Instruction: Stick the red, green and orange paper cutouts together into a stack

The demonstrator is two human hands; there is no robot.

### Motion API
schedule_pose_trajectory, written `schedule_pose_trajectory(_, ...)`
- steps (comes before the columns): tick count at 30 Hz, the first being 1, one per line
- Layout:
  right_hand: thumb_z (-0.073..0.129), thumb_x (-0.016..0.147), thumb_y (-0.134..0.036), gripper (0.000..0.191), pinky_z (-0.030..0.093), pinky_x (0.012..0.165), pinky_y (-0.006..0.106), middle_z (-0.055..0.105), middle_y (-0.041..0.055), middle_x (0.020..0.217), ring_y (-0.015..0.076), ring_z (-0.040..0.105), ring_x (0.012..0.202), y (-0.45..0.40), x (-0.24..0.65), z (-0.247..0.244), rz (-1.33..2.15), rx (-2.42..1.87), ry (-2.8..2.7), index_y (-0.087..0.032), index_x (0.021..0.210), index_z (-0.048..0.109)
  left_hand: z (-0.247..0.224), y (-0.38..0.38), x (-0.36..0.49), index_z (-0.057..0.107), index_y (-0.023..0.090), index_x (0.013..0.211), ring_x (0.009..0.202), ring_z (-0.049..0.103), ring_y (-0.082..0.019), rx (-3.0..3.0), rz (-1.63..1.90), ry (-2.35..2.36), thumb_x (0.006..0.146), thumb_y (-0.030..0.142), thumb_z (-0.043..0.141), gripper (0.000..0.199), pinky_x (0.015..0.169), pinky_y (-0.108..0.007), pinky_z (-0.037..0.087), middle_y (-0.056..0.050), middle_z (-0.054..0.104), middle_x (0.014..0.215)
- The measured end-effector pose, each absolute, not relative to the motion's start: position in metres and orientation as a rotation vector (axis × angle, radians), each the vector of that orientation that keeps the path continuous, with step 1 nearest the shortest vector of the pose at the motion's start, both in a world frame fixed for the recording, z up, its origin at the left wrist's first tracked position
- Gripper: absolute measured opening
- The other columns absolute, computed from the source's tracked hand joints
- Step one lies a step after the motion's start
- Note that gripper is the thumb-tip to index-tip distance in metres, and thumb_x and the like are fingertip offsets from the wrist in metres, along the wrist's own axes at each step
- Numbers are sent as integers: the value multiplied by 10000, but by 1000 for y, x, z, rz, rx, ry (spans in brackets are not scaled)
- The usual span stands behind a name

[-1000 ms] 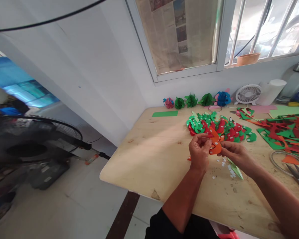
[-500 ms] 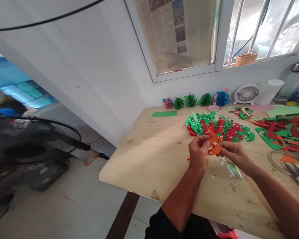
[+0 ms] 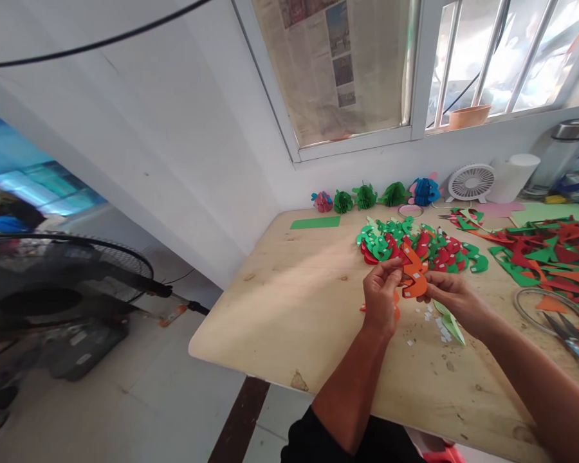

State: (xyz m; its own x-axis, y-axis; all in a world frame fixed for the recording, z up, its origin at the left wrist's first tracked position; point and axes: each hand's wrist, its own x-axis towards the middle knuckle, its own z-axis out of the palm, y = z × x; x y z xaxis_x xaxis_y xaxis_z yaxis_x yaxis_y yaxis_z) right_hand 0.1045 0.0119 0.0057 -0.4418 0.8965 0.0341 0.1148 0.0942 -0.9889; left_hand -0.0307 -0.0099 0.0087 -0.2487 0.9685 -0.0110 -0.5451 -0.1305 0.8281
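Observation:
Between my hands, just above the table, is an orange paper cutout [image 3: 415, 283] with a curved outline and small white squares stuck on it. My left hand [image 3: 382, 289] pinches its left side between thumb and fingers. On the lower right edge, my right hand [image 3: 446, 292] grips the same cutout with closed fingertips. Partly hidden by my left hand, more orange paper [image 3: 396, 314] lies on the table. Behind the hands spreads a pile of green and red paper cutouts [image 3: 388, 238], many bearing white squares. Loose white paper squares [image 3: 441, 328] and a pale green paper strip [image 3: 451, 323] lie below my right hand.
Scissors [image 3: 572, 337] and a roll of tape [image 3: 521, 305] lie at the right, beside red, green and orange scraps [image 3: 560, 251]. Along the wall stand several folded paper figures [image 3: 365, 195] and a small white fan [image 3: 471, 182]. A green strip [image 3: 315, 222] lies at the back left.
The view has shifted slightly. Both hands still hold the orange cutout, which has turned a little between them.

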Motion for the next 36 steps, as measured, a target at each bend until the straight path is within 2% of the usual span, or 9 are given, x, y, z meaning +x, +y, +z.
schedule_pose_trajectory(12,637,719,-507,332,399,577,236,597,17,633,126,498,610,12,106,6,1523,-937,-1597,-177,728,675,8,-11,-34,669,146,848,561,550,-83,727,1590,774,619,247,699,252,643,-235,455,-2,609,629)
schedule_pose_trajectory(18,659,712,-474,300,400,590,241,596,22,649,123,484,612,11,107,6,1648,-872,-1523,-174,717,676,10,-12,-36,654,169,901,577,541,-76,770,1561,665,604,203,729,308,630,-224,449,16,589,643)
schedule_pose_trajectory(24,651,709,-491,326,404,583,249,572,26,611,132,477,608,9,107,10,1691,-871,-1501,-168,664,654,13,-14,-38,659,171,865,589,546,-82,843,1519,707,599,253,745,292,627,-223,450,15,575,640)
schedule_pose_trajectory(36,642,699,-523,352,409,589,262,589,38,637,138,485,604,8,107,10,1684,-900,-1523,-172,689,663,10,-11,-37,657,163,799,565,539,-81,813,1538,766,563,297,770,294,612,-223,458,18,571,602)
